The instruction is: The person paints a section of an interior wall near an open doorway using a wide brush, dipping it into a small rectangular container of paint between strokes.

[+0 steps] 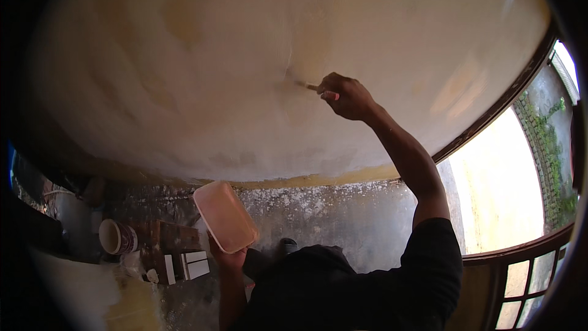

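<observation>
My right hand [346,95] is raised to the wall, its fingers closed around the handle of a paintbrush [310,86]. The brush's bristle end meets the wall [233,55], which carries a patchy pale coat over yellowish areas. Lower down, my left hand [230,256] grips a shallow pinkish rectangular tray [225,217] from beneath and holds it tilted in front of the wall's foot. Most of the left fingers are hidden behind the tray. What lies in the tray, if anything, is too indistinct to tell.
On the left stand a white bucket [116,236] and a brown wooden box [177,237], with white rectangular pieces [196,265] near it. The grey floor [331,214] is speckled white along the wall. At right is a bright doorway [496,184] beside a paned door [520,285].
</observation>
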A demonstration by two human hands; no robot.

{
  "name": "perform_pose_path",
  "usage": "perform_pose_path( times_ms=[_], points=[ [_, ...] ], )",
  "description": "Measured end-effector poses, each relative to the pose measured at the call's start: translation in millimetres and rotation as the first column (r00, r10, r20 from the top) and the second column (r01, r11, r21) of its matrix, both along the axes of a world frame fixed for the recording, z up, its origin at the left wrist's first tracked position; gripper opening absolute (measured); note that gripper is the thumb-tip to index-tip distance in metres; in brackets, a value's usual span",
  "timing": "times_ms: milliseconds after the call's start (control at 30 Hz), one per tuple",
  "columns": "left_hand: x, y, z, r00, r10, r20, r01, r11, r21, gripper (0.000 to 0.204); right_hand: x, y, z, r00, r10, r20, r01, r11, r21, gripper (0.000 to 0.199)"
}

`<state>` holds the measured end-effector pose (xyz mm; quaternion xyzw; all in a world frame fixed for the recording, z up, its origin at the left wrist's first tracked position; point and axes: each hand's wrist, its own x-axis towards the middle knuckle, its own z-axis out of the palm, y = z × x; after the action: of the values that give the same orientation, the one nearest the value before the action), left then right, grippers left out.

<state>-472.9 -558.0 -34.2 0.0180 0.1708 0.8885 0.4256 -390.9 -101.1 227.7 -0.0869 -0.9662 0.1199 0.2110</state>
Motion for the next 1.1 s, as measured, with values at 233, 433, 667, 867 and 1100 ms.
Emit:
perform_pose_path(
  times_ms=[233, 433, 667, 867, 1100],
  points=[
    [-14, 3, 6, 0.997, -0.061, -0.049, 0.061, 0.998, 0.001, 0.058, -4, -15, 201, 0.766, 0.338, -0.547, 0.103, 0.776, 0.623, 0.028],
    [-25, 9, 20, 0.997, -0.081, 0.009, 0.082, 0.995, -0.063, 0.055, -39, 2, 73, 0.869, 0.214, -0.446, 0.219, 0.642, 0.735, 0.044],
    [-35, 14, 19, 0.991, -0.137, -0.004, 0.137, 0.988, -0.066, 0.054, -47, -26, -117, 0.964, 0.125, -0.233, 0.059, 0.756, 0.651, 0.038],
    [-24, 27, 22, 0.974, -0.226, -0.008, 0.227, 0.974, 0.005, 0.055, -46, -67, -200, 0.984, 0.179, -0.017, -0.154, 0.887, 0.435, 0.022],
    [-18, 35, 16, 0.99, -0.132, 0.057, 0.133, 0.991, -0.022, 0.056, -64, -50, 25, 0.986, -0.109, -0.123, 0.116, 0.992, 0.05, 0.019]
  ],
)
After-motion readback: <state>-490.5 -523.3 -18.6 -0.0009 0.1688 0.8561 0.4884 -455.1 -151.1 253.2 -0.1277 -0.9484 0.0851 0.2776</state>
